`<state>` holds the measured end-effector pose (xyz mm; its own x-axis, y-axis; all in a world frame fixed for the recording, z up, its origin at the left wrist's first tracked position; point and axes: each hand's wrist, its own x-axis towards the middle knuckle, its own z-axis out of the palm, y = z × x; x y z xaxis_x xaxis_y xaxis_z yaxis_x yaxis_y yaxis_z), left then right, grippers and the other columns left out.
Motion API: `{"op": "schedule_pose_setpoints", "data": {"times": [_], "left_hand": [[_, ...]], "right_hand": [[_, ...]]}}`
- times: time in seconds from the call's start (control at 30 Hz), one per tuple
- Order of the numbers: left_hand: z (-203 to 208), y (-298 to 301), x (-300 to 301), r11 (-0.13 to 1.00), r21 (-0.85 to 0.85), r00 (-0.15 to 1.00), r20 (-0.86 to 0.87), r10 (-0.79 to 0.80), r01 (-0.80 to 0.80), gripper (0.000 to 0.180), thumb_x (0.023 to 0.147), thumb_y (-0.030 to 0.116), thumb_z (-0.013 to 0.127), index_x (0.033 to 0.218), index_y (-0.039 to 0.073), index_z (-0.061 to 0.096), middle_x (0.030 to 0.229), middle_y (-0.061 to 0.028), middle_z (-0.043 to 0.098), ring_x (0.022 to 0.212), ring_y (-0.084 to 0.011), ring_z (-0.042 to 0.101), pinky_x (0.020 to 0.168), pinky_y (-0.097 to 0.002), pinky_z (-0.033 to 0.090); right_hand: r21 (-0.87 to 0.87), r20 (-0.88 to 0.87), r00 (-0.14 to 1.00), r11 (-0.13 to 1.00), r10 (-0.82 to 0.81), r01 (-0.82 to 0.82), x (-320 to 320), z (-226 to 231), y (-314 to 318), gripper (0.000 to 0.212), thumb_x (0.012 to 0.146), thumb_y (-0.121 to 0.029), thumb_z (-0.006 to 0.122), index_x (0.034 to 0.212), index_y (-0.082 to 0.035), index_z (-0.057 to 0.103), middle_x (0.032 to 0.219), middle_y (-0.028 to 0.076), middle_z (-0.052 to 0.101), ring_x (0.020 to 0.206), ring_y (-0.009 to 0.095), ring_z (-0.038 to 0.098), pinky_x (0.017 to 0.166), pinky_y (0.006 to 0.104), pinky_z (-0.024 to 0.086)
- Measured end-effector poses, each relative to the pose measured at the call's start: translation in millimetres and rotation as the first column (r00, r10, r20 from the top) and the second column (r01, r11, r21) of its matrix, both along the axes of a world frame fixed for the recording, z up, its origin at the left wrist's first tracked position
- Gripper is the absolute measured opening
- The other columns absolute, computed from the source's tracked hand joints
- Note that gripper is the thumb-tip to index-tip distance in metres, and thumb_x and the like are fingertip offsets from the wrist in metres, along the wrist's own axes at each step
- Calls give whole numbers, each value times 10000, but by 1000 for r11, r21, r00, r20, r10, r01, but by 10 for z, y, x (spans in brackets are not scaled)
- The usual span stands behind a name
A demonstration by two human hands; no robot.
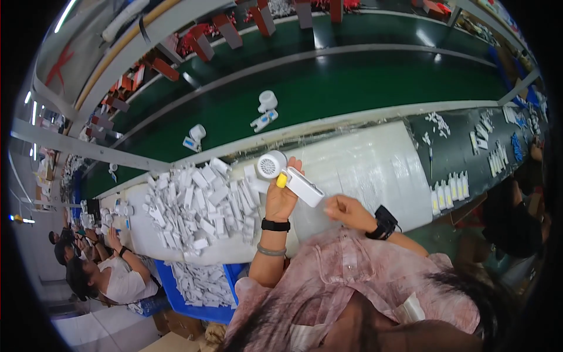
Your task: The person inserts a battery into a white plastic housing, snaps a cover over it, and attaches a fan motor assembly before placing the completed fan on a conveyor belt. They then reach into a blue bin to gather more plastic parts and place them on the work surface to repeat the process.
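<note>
My left hand [280,202] holds up a small white handheld fan [305,189], its round grilled head to the left and its handle slanting down to the right. A yellow piece [282,179] shows at the joint between head and handle. Just right of the handle's end, apart from it, is my right hand [352,212], fingers curled together; whatever they may hold is too small to make out. Both hands are over a work surface wrapped in clear film [366,170]. Close to my left wrist lies a big heap of white plastic casings [202,199].
A blue bin [170,287] of white casings stands below the heap. Beyond the work surface runs a green conveyor belt [352,79] carrying white fans [267,111]. At right, a dark table [451,138] bears handle parts in rows. Other people [120,276] work at far left and right.
</note>
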<state>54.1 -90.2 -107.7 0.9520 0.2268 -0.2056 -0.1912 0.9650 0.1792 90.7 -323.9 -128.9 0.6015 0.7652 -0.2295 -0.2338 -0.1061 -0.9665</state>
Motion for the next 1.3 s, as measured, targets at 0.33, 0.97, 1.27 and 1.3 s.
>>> {"op": "schedule_pose_setpoints", "data": {"times": [0.33,0.97,1.27,1.3], "left_hand": [[-759,527,2079,349,847,896,-442,43,401,368,791,18,672,1123,-17,515,1047,-157,630,885,-215,642,739,-346,530],[-665,3175,1109,-456,809,454,271,849,371,326,808,29,612,1124,-23,550,1105,-202,606,1013,-352,602,907,-414,472],[-1345,4250,681,-128,184,124,34,992,975,341,713,226,762,964,59,603,962,-142,651,935,-339,605,817,-431,453],[-1374,4280,660,-111,156,112,2,994,982,379,711,285,780,967,75,596,947,-132,660,929,-327,622,847,-434,437]], "right_hand": [[-378,259,939,918,225,-116,256,-495,-142,252,884,-278,593,982,-53,652,902,171,656,819,339,632,740,400,495],[-463,-380,925,864,8,-197,709,-595,-6,299,929,-304,623,814,-29,620,689,70,663,578,158,676,462,254,510],[-540,-432,901,813,-45,-218,758,-557,85,339,921,-346,626,844,-17,640,705,97,674,586,178,684,456,255,515],[-540,-431,901,813,-43,-219,757,-544,82,339,921,-346,626,844,-17,640,705,97,674,586,178,684,456,255,515]]}}
